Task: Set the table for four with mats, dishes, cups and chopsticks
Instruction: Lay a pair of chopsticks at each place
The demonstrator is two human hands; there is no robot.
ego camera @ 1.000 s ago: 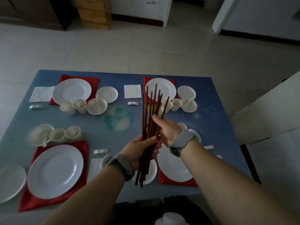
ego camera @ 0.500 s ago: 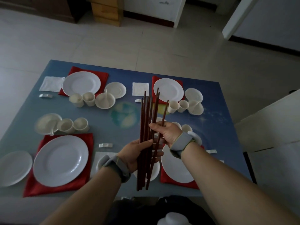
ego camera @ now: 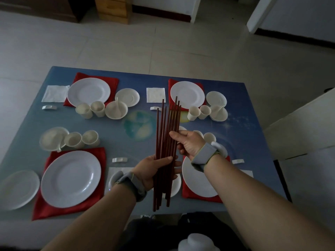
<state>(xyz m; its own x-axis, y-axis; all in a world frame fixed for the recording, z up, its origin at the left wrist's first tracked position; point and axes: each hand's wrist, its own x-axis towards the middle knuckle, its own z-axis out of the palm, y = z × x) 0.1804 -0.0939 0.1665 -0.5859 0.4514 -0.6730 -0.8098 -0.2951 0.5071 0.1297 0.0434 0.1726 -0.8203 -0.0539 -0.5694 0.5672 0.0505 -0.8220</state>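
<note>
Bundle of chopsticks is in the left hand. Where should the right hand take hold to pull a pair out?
Pinch a pair on the upper shafts of the chopsticks, above the left hand, coming in from the right side, where the right hand already touches them. The tips fan apart up there, so single sticks likely separate more easily; lower down the left hand grips them tight.

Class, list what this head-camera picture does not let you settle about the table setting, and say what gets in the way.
- Chopsticks: exact count unclear in the head view; the sticks overlap in a bundle that the left hand and right hand hold.
- Near-right plate: partly hidden by the right wrist.
- Cups behind the right hand: mostly covered, number unsure.
- White object: cut off by the bottom edge, unidentifiable.
</note>
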